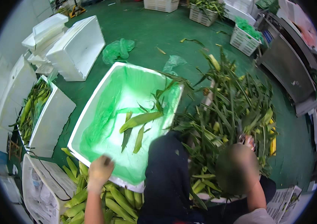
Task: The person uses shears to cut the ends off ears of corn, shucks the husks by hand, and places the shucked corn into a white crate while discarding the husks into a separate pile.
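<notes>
My left hand (pixel 101 172) hovers by the near left rim of a white foam box (pixel 77 137), over a heap of green corn ears (pixel 119 203). Its fingers look curled, but blur hides whether they hold anything. Thin green plastic film lines the box, where one husked corn ear (pixel 141 121) lies among loose leaves. My right hand (pixel 246 162), badly smeared, is over a large pile of corn leaves and husks (pixel 222 115) on the right. Beside it shows a small reddish, shiny thing (pixel 247 142); I cannot tell whether the hand grips it.
My dark-clothed leg (pixel 168 175) stands between box and pile. At left are a foam box of corn (pixel 50 128), a tipped foam box (pixel 80 48) and a white crate (pixel 46 183). Crumpled green film (pixel 117 50) lies on the floor. Crates (pixel 244 40) and a metal unit (pixel 287 63) stand far right.
</notes>
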The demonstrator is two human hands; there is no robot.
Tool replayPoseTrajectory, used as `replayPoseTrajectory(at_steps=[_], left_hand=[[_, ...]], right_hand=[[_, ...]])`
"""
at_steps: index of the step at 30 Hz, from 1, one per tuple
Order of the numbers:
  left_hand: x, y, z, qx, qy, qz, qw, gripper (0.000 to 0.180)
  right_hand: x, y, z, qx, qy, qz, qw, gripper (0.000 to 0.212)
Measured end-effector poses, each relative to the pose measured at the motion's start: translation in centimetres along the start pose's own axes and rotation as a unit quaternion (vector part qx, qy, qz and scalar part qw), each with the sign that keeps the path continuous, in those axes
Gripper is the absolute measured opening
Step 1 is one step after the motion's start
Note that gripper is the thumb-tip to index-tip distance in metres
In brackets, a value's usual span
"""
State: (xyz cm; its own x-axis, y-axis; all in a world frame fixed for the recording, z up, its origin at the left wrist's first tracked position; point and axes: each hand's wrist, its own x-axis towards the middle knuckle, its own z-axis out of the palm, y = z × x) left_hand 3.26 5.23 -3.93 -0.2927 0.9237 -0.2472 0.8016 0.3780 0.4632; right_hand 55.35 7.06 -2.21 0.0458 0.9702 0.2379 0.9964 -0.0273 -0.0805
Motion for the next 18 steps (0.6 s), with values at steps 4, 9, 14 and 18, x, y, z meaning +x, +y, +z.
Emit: replayPoseTrajectory(at_steps=[4, 9, 14, 18], left_hand=[[17.4, 2.6, 11.0, 0.043, 0.024, 0.113, 0.992, 0.022], [28.7, 3.6, 22.5, 0.219, 0.001, 0.222, 0.950, 0.023], [31.4, 3.0, 28.3, 0.303, 0.074, 0.226, 0.923, 0.024], [29.1, 6.1, 23.8, 0.074, 0.019, 0.094, 0.993, 0.039]], right_hand=[[-2.6, -1.4, 2.6, -0.016, -0.216, -0.094, 0.972, 0.064], [-10.6, -0.3, 6.2, 0.086, -0.351, -0.083, 0.929, 0.063], [-10.6, 2.2, 13.8, -0.041, -0.641, -0.046, 0.765, 0.071], [-15.6, 5.3, 13.8, -0.006, -0.352, -0.153, 0.923, 0.079]])
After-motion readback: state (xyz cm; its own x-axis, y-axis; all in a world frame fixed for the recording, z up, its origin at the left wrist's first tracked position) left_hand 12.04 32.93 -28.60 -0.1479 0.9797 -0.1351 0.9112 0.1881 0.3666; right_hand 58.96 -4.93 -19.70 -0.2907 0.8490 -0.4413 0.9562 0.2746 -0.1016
